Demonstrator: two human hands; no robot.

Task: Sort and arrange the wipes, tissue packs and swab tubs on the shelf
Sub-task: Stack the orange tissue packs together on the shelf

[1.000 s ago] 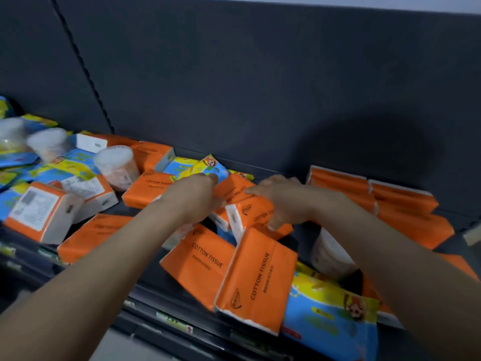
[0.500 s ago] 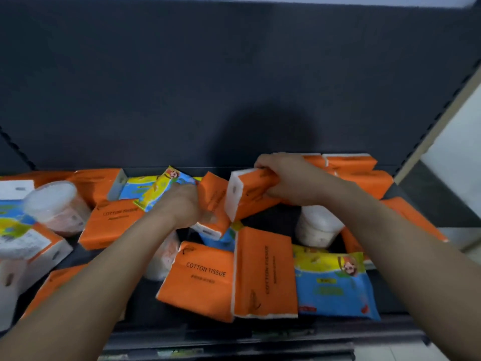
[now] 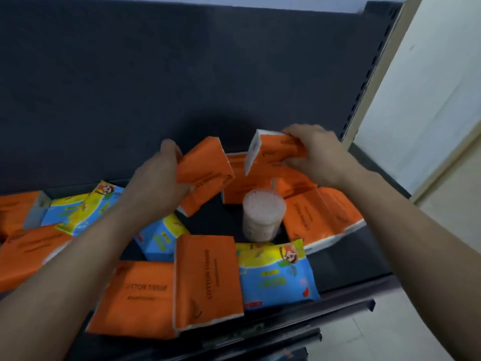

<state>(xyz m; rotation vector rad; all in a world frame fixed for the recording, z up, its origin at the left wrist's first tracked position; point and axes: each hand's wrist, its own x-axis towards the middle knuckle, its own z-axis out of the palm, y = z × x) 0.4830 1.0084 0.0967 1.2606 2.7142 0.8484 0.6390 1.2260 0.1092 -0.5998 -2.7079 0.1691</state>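
My left hand (image 3: 156, 183) grips an orange tissue pack (image 3: 205, 173), lifted and tilted above the shelf. To its right my right hand (image 3: 317, 155) holds a second orange tissue pack (image 3: 273, 149) with a white end, raised over several orange packs (image 3: 247, 183) stacked at the back right. A clear swab tub (image 3: 261, 217) stands upright below both hands. Two orange "cotton tissue" packs (image 3: 208, 280) lie flat at the front. Blue-and-yellow wipes packs lie at the front right (image 3: 276, 274), under my left forearm (image 3: 161, 238) and at the left (image 3: 86, 207).
The dark shelf (image 3: 346, 261) has a raised front rail and a dark back panel. More orange packs (image 3: 23, 254) lie at the far left, another (image 3: 320, 217) at the right. The shelf's right upright (image 3: 369, 74) meets a pale wall, with floor below.
Both hands have lifted their orange packs and carried them to the right, toward the back-right stack. The view has swung right, so the left tubs and boxes have left the frame.
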